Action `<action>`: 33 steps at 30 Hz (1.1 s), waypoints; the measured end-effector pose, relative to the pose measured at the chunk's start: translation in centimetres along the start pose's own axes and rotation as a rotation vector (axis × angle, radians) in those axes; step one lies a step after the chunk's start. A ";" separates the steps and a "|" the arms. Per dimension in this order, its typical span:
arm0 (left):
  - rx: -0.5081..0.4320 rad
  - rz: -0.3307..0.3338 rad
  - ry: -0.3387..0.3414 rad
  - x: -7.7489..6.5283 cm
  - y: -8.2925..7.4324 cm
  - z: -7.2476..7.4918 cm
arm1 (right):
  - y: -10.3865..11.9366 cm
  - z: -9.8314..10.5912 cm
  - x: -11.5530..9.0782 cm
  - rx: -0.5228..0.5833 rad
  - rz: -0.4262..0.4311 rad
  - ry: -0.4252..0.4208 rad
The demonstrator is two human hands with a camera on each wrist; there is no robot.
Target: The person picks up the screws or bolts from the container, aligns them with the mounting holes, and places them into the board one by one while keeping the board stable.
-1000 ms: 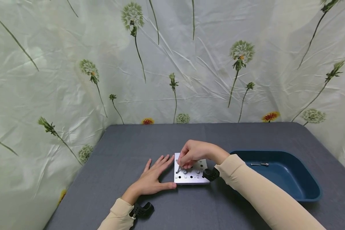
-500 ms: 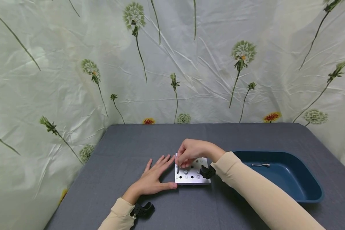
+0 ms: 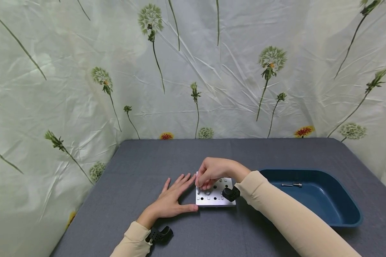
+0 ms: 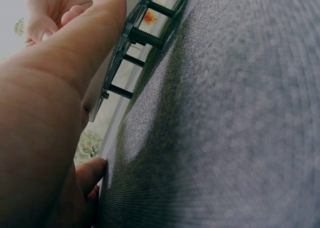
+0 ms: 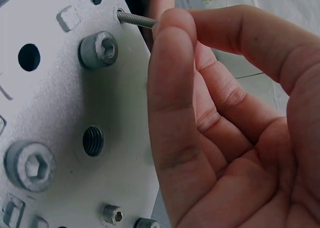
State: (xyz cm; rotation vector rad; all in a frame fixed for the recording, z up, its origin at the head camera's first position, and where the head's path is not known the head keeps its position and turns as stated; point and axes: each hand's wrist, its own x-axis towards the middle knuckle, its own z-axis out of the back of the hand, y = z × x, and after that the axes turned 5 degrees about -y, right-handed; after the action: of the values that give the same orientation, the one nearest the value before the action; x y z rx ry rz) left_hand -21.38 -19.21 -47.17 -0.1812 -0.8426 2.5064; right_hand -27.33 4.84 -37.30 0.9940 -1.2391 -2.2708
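A silver metal plate (image 3: 209, 203) with rows of holes lies raised on the grey cloth in the middle of the head view. My right hand (image 3: 218, 169) pinches a thin threaded screw (image 5: 136, 20) between thumb and index finger; its tip sits at a hole near the plate's left edge. The fingers hide its head. Larger socket-head bolts (image 5: 100, 50) stand in other holes, and an unfilled threaded hole (image 5: 93, 140) lies between them. My left hand (image 3: 173, 200) is spread flat, thumb and fingertips against the plate's left side. In the left wrist view, bolt shanks (image 4: 146, 37) stick out below the plate.
To the right stands a dark blue tray (image 3: 332, 207), partly behind my right forearm, with a few loose screws (image 3: 291, 185) inside. Grey cloth (image 3: 148, 153) covers the table. A flower-print curtain (image 3: 180, 71) hangs behind it.
My right hand has shifted slightly left, and the pinched screw has gone from tilted to nearly upright at its hole. My left hand stays at the plate's side.
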 end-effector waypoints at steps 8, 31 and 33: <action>-0.004 0.000 -0.001 0.0 0.0 0.0 | 0.1 -0.2 0.2 0.002 -0.002 0.003; 0.003 -0.002 0.001 -0.1 -0.1 0.2 | 0.2 0.1 0.1 -0.005 -0.029 0.023; 0.000 -0.002 0.001 -0.1 -0.2 0.2 | 0.2 0.1 0.0 -0.004 -0.032 0.026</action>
State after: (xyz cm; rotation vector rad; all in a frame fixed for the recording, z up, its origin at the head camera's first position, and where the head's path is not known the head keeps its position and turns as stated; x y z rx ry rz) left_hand -21.31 -19.22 -46.95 -0.1811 -0.8417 2.5047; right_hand -27.45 4.75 -37.07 1.0456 -1.2166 -2.2759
